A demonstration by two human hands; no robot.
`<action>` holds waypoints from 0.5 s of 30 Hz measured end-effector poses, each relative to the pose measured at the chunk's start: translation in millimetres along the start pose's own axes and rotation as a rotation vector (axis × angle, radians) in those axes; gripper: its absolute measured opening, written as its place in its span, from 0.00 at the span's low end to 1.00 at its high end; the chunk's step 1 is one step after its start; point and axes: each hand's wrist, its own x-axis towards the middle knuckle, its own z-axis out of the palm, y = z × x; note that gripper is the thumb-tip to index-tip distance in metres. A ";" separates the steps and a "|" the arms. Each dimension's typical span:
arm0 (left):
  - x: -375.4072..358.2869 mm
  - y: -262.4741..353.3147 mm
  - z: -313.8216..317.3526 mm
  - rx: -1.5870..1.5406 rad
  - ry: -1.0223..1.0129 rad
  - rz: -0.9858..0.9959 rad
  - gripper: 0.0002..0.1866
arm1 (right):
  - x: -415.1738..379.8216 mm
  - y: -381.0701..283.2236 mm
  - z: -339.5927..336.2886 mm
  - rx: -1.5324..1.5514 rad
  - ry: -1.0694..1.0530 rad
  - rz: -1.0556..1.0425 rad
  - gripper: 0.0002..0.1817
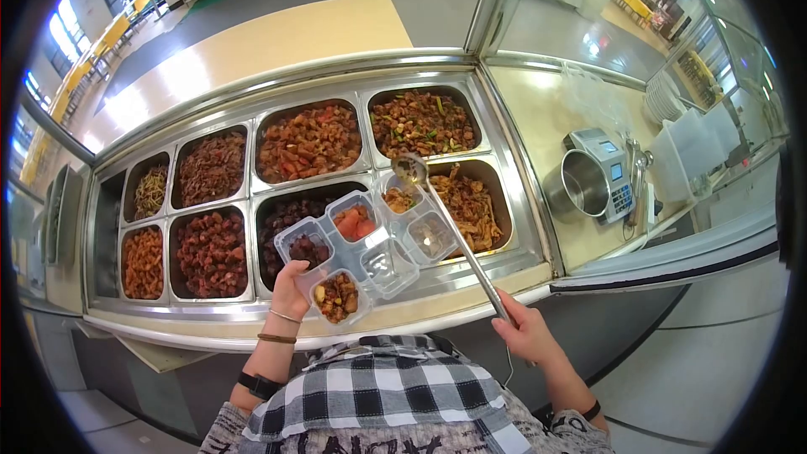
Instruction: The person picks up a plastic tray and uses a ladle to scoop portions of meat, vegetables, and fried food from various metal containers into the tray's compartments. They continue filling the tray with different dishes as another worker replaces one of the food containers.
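My left hand (291,289) grips the left edge of a clear plastic compartment tray (388,267), held above the front food pans. Dark meat chunks (308,250), red pieces (354,223), a brown stew (336,298) and a browned mix (398,199) lie in separate compartments. Two other compartments, at the middle and right, show little or no food. Around the handle of a long metal ladle (466,254) my right hand (528,329) is closed. The ladle's bowl, with sauce residue on it, hangs just above the tray's upper right compartment.
Steel pans of cooked dishes (309,141) fill the counter in two rows. On the right ledge stand a steel pot (583,183), a digital scale (616,172), plastic containers (685,155) and stacked plates (664,97). Metal-framed glass (496,0) borders the far side.
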 end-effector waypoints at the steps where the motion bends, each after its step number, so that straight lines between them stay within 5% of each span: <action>1: -1.7 0.8 -0.1 -0.020 0.010 -0.008 0.18 | -0.2 -0.4 -3.4 0.208 -0.056 0.122 0.30; 12: -24.8 18.5 -13.0 -0.012 0.045 0.098 0.18 | 63.6 71.7 -11.5 -0.288 0.193 0.117 0.23; 15: -24.3 18.1 -19.4 -0.033 0.045 0.103 0.20 | 91.0 89.2 9.6 -0.092 0.150 0.203 0.23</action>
